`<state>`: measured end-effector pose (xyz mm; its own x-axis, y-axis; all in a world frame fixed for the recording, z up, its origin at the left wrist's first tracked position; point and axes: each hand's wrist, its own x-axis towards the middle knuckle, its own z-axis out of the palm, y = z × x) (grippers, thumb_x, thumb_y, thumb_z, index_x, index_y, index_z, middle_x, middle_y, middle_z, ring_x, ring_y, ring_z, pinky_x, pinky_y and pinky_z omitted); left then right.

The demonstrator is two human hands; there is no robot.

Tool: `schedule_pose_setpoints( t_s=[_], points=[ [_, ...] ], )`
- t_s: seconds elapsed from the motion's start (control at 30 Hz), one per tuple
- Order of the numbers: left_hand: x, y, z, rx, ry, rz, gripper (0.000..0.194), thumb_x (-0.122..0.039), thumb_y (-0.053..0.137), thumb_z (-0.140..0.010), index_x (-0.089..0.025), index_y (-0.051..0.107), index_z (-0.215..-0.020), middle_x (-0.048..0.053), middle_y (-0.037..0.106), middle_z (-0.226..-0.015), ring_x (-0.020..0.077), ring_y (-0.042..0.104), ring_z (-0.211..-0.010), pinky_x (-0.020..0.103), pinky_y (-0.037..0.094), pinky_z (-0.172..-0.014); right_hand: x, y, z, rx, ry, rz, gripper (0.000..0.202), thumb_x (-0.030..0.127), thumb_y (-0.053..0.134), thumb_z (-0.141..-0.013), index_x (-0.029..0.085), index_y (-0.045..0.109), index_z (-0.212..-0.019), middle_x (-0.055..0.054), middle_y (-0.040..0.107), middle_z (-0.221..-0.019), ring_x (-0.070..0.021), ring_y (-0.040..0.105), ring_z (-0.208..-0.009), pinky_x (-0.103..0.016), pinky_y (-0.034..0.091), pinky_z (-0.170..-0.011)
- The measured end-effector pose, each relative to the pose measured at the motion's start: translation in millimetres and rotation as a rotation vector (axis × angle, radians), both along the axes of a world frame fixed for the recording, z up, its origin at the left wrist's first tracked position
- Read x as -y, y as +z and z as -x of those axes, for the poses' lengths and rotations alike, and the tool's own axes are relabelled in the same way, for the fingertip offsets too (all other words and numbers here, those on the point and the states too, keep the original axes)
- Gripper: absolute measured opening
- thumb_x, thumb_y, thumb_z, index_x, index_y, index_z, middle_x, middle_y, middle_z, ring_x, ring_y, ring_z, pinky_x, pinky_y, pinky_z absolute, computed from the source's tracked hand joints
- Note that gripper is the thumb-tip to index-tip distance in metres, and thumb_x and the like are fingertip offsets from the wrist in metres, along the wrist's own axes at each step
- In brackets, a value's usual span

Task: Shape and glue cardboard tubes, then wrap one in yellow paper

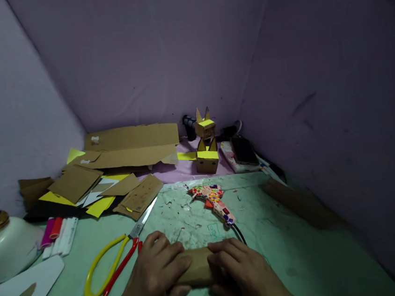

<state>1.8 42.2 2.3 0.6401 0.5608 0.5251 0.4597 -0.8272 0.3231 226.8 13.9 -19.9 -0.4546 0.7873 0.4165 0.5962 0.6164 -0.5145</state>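
Note:
Both of my hands grip a small brown piece of cardboard (197,266) low over the green table cover. My left hand (158,270) has its fingers on the left end, thumb below. My right hand (244,270) is closed on the right end, its thumb partly in shadow. Left of my left hand lie scissors (116,269) with one yellow and one red handle. Just beyond the cardboard rests a glue gun (213,200) covered in a colourful pattern, its black cord running down toward my right hand.
Cardboard sheets (130,145) and yellow paper scraps (101,206) are piled at the back left. Two small cardboard boxes with pointed ears (207,161) stand at the back. Markers (60,235) and a white rounded object (9,252) sit left. A phone (244,151) lies back right. Walls enclose the table.

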Motion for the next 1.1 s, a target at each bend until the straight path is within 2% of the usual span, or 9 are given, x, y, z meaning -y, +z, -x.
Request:
schedule_pose_setpoints(
  t_s=[0.2,0.33,0.43,0.53,0.63,0.7,0.8,0.97,1.1],
  points=[
    [-0.7,-6.5,1.9,0.129,-0.049,-0.062,0.019,-0.027,0.053,-0.075,-0.020,0.064,-0.089,0.006,0.066,-0.071,0.0211,0.055,-0.063,0.041,0.043,-0.068,-1.7,2.2,1.7,0.058,0.044,0.109,0.019,0.017,0.063,-0.066,0.018,0.061,-0.085,-0.010,0.072,-0.093,-0.0244,0.063,-0.080,-0.034,0.051,-0.069],
    [-4.0,-25.6,4.8,0.129,-0.038,-0.038,0.015,-0.029,0.054,-0.081,-0.023,0.067,-0.081,0.002,0.068,-0.063,0.0168,0.054,-0.055,0.043,0.044,-0.079,-6.6,4.5,1.5,0.106,0.130,0.232,0.027,0.031,0.070,-0.071,0.019,0.065,-0.094,-0.008,0.073,-0.090,-0.0243,0.064,-0.080,-0.032,0.050,-0.068],
    [-9.9,-29.3,13.8,0.129,0.055,0.090,0.025,-0.023,0.057,-0.083,-0.031,0.068,-0.063,-0.006,0.067,-0.052,0.0137,0.056,-0.052,0.040,0.044,-0.089,-12.4,8.7,6.1,0.098,0.198,0.335,0.030,0.029,0.069,-0.074,0.021,0.069,-0.103,-0.007,0.076,-0.090,-0.0251,0.067,-0.080,-0.032,0.050,-0.070],
    [-11.7,-15.4,31.3,0.342,0.128,0.233,0.011,-0.043,0.068,-0.075,-0.034,0.074,-0.076,-0.002,0.074,-0.068,0.0202,0.066,-0.068,0.042,0.047,-0.092,-19.7,17.3,10.3,-0.055,0.219,0.560,0.030,0.030,0.070,-0.071,0.023,0.073,-0.100,-0.006,0.077,-0.090,-0.0271,0.069,-0.082,-0.034,0.050,-0.072],
    [-9.0,4.9,45.1,0.709,0.305,0.360,0.056,-0.061,0.069,-0.068,-0.027,0.070,-0.112,0.008,0.073,-0.112,0.0304,0.064,-0.104,0.039,0.049,-0.093,-31.0,27.3,11.1,-0.524,0.259,0.903,0.049,0.043,0.076,-0.065,0.022,0.069,-0.109,-0.006,0.074,-0.104,-0.0286,0.067,-0.097,-0.036,0.049,-0.082],
    [-10.3,16.0,44.1,0.966,0.434,0.477,0.048,-0.057,0.068,-0.074,-0.025,0.069,-0.110,0.006,0.072,-0.111,0.0267,0.064,-0.103,0.033,0.052,-0.087,-41.5,31.3,11.6,-0.840,0.270,1.080,0.060,0.052,0.077,-0.061,0.018,0.068,-0.110,-0.009,0.073,-0.101,-0.0292,0.067,-0.097,-0.037,0.049,-0.082],
    [-21.8,29.7,28.0,1.104,0.599,0.679,0.035,-0.048,0.075,-0.071,-0.019,0.072,-0.090,0.005,0.074,-0.087,0.0216,0.066,-0.081,0.027,0.054,-0.071,-56.5,30.6,14.0,-1.020,0.293,1.189,0.054,0.057,0.068,-0.067,0.013,0.070,-0.098,-0.012,0.074,-0.084,-0.0273,0.070,-0.085,-0.036,0.051,-0.077],
    [-47.7,46.1,1.3,1.015,0.461,0.695,0.041,-0.051,0.080,-0.062,-0.018,0.072,-0.085,0.007,0.072,-0.091,0.0208,0.065,-0.080,0.026,0.052,-0.069,-63.7,19.0,14.9,-1.103,0.289,1.285,0.050,0.053,0.053,-0.080,0.007,0.072,-0.085,-0.014,0.072,-0.074,-0.0227,0.070,-0.074,-0.030,0.051,-0.074],
    [-49.8,34.7,-3.2,1.008,0.392,0.830,0.038,-0.051,0.081,-0.059,-0.017,0.070,-0.070,0.010,0.070,-0.105,0.0275,0.064,-0.094,0.030,0.051,-0.074,-58.6,21.2,14.4,-1.111,0.252,1.269,0.048,0.054,0.053,-0.079,0.010,0.073,-0.081,-0.010,0.069,-0.066,-0.0230,0.068,-0.073,-0.030,0.049,-0.074]
  ],
)
